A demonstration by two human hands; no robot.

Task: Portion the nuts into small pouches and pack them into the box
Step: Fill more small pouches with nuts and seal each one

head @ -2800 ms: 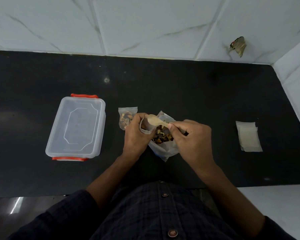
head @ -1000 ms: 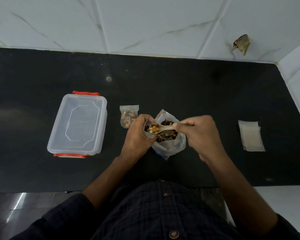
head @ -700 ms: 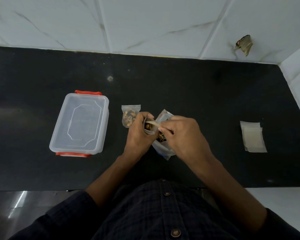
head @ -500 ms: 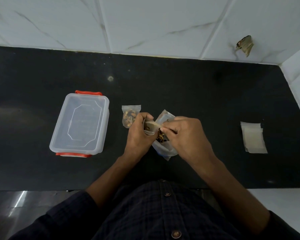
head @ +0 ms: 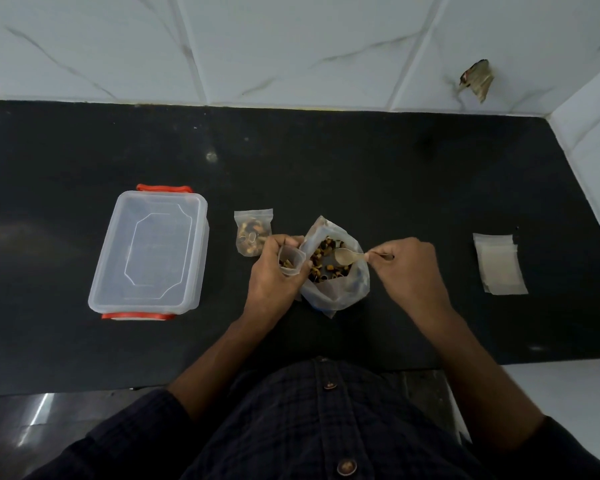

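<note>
Head view, looking down on a black stone table (head: 361, 168) backed by white marble-veined wall tiles (head: 291, 46).

Left hand (head: 274, 275) curled round a small clear plastic pouch (head: 290, 259), fingers (head: 284, 241) wrapped over its far side, mouth held open and facing up, a few dark and tan nuts visible at its bottom. Touching it on the right, a larger clear plastic bag of mixed nuts (head: 333, 271), standing on the table with its mouth spread wide.

Right hand (head: 409, 268) pinching the handle end of a small pale wooden spoon (head: 349, 256) between thumb and fingertips, remaining fingers curled under; spoon bowl lying over the nuts inside the large bag's mouth, seemingly empty.

Just beyond the left hand, flat on the table, a small filled clear zip pouch (head: 252, 233) with nuts inside, top strip towards the wall.

Further left, well apart from the hands, a translucent rectangular plastic box with red clip handles (head: 151, 252), lid on, one red clip at the far short end and one at the near short end.

On the right side, well apart from the right hand, a flat stack of empty clear pouches (head: 499, 263).

On the wall near the corner, a torn brownish scrap (head: 477, 81).

At the bottom edge, dark checked shirt with buttons (head: 326, 427), sleeves pushed up the forearms.
</note>
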